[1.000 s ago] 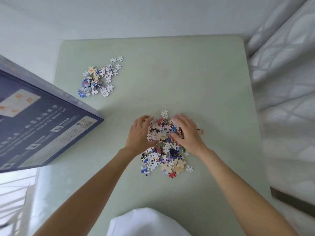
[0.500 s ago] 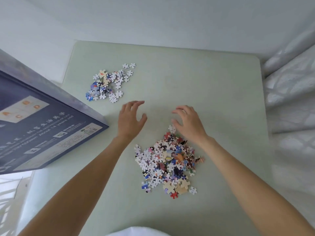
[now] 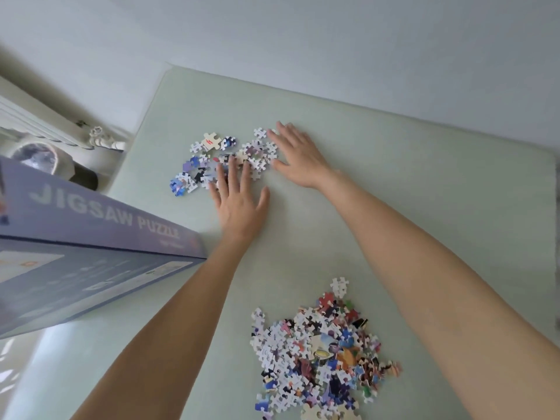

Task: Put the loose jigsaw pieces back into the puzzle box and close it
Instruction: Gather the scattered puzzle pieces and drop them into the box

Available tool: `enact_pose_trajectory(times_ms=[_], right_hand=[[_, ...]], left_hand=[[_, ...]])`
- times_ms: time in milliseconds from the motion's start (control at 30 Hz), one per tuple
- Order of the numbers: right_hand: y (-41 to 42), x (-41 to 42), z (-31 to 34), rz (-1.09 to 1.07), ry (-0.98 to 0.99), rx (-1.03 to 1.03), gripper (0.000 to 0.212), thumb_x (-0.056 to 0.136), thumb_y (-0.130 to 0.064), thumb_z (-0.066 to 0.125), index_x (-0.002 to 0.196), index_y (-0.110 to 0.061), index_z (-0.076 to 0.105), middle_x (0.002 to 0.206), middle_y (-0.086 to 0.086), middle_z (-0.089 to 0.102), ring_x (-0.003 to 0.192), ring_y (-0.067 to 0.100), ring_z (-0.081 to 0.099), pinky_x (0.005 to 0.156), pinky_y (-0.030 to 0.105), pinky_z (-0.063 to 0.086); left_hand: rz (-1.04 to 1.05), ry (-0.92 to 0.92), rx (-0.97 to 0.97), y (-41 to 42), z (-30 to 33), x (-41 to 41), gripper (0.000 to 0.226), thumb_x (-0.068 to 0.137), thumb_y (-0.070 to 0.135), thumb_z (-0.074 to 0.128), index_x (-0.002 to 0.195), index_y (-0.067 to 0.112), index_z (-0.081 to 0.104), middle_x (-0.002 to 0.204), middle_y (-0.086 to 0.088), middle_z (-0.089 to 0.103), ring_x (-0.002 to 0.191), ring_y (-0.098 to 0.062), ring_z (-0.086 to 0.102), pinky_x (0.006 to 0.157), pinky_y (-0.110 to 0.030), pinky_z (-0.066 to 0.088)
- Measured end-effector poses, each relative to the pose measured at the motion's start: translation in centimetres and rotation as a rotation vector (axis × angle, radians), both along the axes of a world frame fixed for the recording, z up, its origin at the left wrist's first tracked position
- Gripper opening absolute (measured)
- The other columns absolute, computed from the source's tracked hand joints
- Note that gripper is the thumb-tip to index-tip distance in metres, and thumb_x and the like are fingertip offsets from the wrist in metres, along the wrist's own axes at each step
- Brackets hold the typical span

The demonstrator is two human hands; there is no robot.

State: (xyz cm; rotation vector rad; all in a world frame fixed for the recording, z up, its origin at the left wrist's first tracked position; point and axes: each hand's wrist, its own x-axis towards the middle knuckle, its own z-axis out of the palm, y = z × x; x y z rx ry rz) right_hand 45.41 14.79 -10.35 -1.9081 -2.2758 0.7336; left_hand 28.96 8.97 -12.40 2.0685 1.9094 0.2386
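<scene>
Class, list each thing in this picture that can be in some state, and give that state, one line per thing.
left hand: open, flat, fingers on the far pile
right hand: open, flat, beside the far pile
far pile: loose, scattered on the table
near pile: heaped, untouched
puzzle box: overhangs the table's left edge

far pile (image 3: pixel 224 160) behind near pile (image 3: pixel 318 353), box (image 3: pixel 91 237) left
</scene>
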Motion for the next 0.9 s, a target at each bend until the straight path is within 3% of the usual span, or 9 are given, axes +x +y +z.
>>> enact_pose_trajectory(times_ms=[100,233,367,467,600,733,900], right_hand=[[0.4,-0.1,-0.4,0.079,0.015,0.032,0.05,0.098,-0.022,0.035,0.147,-0.023,0.024,0.157,0.002,0.008,0.145,0.021,0.002,0.115,0.039,-0.002],[-5.6,1.6,-0.4,0.075,0.229,0.046,0.052,0.086,-0.003,0.041,0.137,-0.011,0.043,0.15,0.009,0.031,0.142,0.024,0.021,0.117,0.041,0.011],[-17.1,2.4,1.2,-0.1,0.327,-0.02,0.058,0.086,0.005,0.04,0.14,-0.015,0.039,0.15,-0.002,0.03,0.14,0.007,0.014,0.118,0.03,0.004],[-25.2,1.3,2.2,-0.172,0.35,-0.086,0.052,0.094,-0.003,0.039,0.142,-0.021,0.034,0.151,-0.007,0.025,0.14,0.002,0.007,0.116,0.024,-0.002],[-32.0,-0.5,3.0,-0.219,0.301,-0.152,0.046,0.097,-0.015,0.041,0.142,-0.02,0.033,0.151,-0.004,0.028,0.142,0.011,0.014,0.117,0.031,0.006],[-33.9,-2.0,5.2,-0.29,0.185,0.016,0.042,0.095,-0.016,0.049,0.136,-0.016,0.044,0.141,0.001,0.045,0.135,0.02,0.032,0.115,0.041,0.023],[-29.4,-7.3,11.6,-0.301,0.4,0.062,0.047,0.091,-0.023,0.058,0.135,-0.02,0.044,0.134,-0.002,0.05,0.124,0.013,0.045,0.106,0.028,0.032]], left_hand=[[-0.186,-0.046,0.058,-1.4,-0.1,0.2,0.067,0.086,0.048,0.026,0.146,0.017,0.028,0.157,-0.003,0.013,0.145,-0.021,0.005,0.115,-0.038,0.0],[-0.432,-0.224,-0.008,-4.6,0.7,-0.4,0.057,0.087,0.035,0.035,0.139,0.012,0.04,0.153,-0.003,0.024,0.143,-0.016,0.014,0.118,-0.037,0.007],[-0.682,-0.413,-0.211,-9.7,2.8,-1.0,0.032,0.086,0.01,0.049,0.116,0.013,0.059,0.148,0.001,0.036,0.138,-0.005,0.019,0.117,-0.035,0.014],[-0.775,-0.442,-0.36,-14.0,4.4,-1.5,0.027,0.086,0.005,0.049,0.105,0.015,0.065,0.141,0.003,0.046,0.135,-0.005,0.028,0.116,-0.028,0.017],[-0.65,-0.463,-0.453,-17.9,6.1,-2.7,0.027,0.087,0.003,0.049,0.102,0.019,0.065,0.13,0.006,0.056,0.121,-0.007,0.049,0.108,-0.024,0.031],[-0.47,-0.489,-0.379,-20.5,8.3,-5.9,0.027,0.092,0.009,0.05,0.111,0.024,0.062,0.119,0.01,0.062,0.109,-0.005,0.055,0.096,-0.018,0.036],[-0.058,-0.619,-0.261,-21.6,10.8,-13.4,0.022,0.089,0.017,0.06,0.11,0.022,0.06,0.098,0.012,0.067,0.09,-0.003,0.062,0.084,-0.024,0.049]])
